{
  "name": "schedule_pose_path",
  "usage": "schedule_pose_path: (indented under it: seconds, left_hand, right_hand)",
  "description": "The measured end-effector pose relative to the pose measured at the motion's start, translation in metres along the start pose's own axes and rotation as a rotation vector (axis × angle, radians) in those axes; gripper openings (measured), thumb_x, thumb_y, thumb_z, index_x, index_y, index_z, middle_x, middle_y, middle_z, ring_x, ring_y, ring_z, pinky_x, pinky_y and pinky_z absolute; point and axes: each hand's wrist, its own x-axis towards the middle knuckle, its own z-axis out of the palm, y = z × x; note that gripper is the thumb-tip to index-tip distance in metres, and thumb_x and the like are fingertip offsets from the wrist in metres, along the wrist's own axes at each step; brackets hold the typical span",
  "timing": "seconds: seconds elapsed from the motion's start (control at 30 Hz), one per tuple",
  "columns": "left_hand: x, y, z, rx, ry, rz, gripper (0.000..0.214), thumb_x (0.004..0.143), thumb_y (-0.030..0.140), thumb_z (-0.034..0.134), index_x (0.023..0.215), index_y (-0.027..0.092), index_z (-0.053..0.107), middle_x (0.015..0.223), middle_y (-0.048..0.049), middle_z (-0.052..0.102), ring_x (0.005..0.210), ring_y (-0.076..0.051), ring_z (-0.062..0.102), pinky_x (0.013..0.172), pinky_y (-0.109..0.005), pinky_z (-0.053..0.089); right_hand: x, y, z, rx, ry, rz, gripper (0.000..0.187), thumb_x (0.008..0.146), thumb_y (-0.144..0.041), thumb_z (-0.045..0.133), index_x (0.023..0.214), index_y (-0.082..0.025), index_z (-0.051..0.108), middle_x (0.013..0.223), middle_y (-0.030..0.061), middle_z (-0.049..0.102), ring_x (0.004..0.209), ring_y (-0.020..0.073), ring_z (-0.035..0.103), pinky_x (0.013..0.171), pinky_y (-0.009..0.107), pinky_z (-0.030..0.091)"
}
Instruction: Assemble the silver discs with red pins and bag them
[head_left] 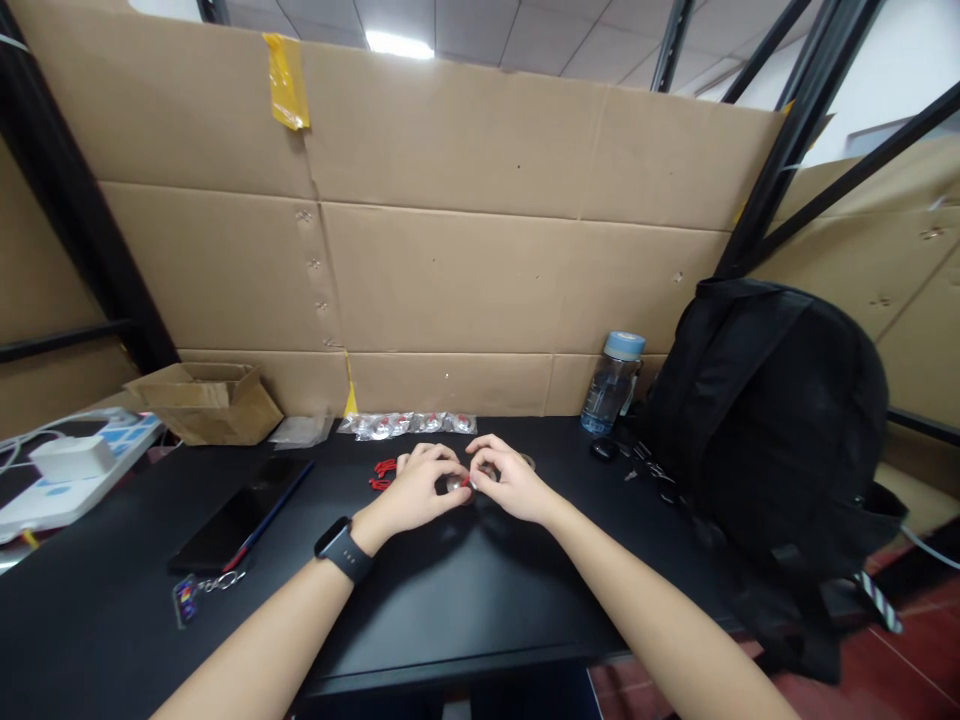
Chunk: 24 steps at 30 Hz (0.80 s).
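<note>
Close together over the middle of the black table, both my hands work at one small object. My left hand, with a dark watch on its wrist, pinches a small round shiny piece between thumb and fingers. A bit of red shows on this piece, where the fingertips of both hands meet. My right hand is curled with thumb and forefinger together; what they hold is too small to make out. Beside my left hand lie red cords. Behind both hands is a row of clear packets holding round silvery pieces with red.
At left are a phone, a keychain, an open cardboard box and a power strip. At right stand a water bottle, keys and a black backpack. A cardboard wall rises behind.
</note>
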Motion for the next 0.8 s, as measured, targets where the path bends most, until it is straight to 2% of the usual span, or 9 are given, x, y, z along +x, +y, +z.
schedule_pose_path:
  seconds: [0.17, 0.3, 0.43, 0.57, 0.7, 0.8]
  left_hand:
    - [0.001, -0.01, 0.004, 0.019, 0.012, 0.006, 0.015, 0.089, 0.044, 0.066, 0.092, 0.035, 0.078, 0.117, -0.002, 0.064, 0.117, -0.027, 0.048, 0.096, -0.045, 0.035]
    - [0.002, -0.016, 0.008, 0.035, 0.045, -0.001, 0.015, 0.088, 0.041, 0.067, 0.084, 0.033, 0.079, 0.115, -0.0027, 0.064, 0.116, -0.027, 0.046, 0.095, -0.045, 0.035]
    - [0.002, -0.017, 0.011, 0.049, 0.057, 0.004, 0.01, 0.087, 0.037, 0.069, 0.087, 0.033, 0.078, 0.11, -0.0031, 0.065, 0.113, -0.027, 0.048, 0.093, -0.044, 0.035]
    - [0.001, -0.015, 0.011, 0.093, 0.069, 0.021, 0.01, 0.088, 0.032, 0.066, 0.09, 0.03, 0.076, 0.106, -0.0036, 0.066, 0.109, -0.025, 0.049, 0.091, -0.043, 0.034]
    - [-0.001, -0.009, 0.007, 0.164, 0.043, 0.121, 0.021, 0.091, 0.023, 0.061, 0.103, 0.034, 0.074, 0.106, -0.0031, 0.068, 0.11, -0.025, 0.049, 0.091, -0.042, 0.032]
    - [-0.003, -0.006, 0.004, 0.209, 0.033, 0.197, 0.021, 0.09, 0.02, 0.063, 0.094, 0.035, 0.077, 0.103, -0.0031, 0.067, 0.112, -0.025, 0.048, 0.09, -0.041, 0.031]
  right_hand:
    - [0.001, 0.004, 0.001, -0.119, -0.019, -0.04, 0.008, 0.09, -0.022, 0.064, 0.083, -0.02, 0.067, 0.117, 0.0071, 0.06, 0.107, 0.021, 0.058, 0.096, 0.037, 0.045]
    - [0.002, 0.016, -0.001, -0.163, -0.016, -0.045, 0.005, 0.092, -0.023, 0.063, 0.094, -0.021, 0.067, 0.108, 0.0059, 0.064, 0.101, 0.0198, 0.059, 0.094, 0.037, 0.046]
    - [0.001, 0.035, -0.008, -0.252, 0.028, 0.021, 0.021, 0.087, -0.021, 0.067, 0.109, -0.022, 0.067, 0.107, 0.0062, 0.065, 0.101, 0.0211, 0.058, 0.091, 0.038, 0.046]
    - [-0.001, 0.043, -0.011, -0.342, -0.043, 0.0, 0.031, 0.088, -0.02, 0.068, 0.118, -0.026, 0.07, 0.112, 0.0071, 0.067, 0.101, 0.0214, 0.06, 0.094, 0.037, 0.045]
    - [-0.001, 0.035, -0.01, -0.518, -0.114, -0.006, 0.028, 0.091, -0.017, 0.063, 0.11, -0.033, 0.076, 0.103, 0.004, 0.071, 0.093, 0.0202, 0.062, 0.086, 0.033, 0.044]
    - [-0.001, 0.028, -0.01, -0.634, -0.136, 0.007, 0.029, 0.09, -0.014, 0.062, 0.103, -0.034, 0.079, 0.095, 0.0032, 0.072, 0.087, 0.0199, 0.063, 0.079, 0.031, 0.042]
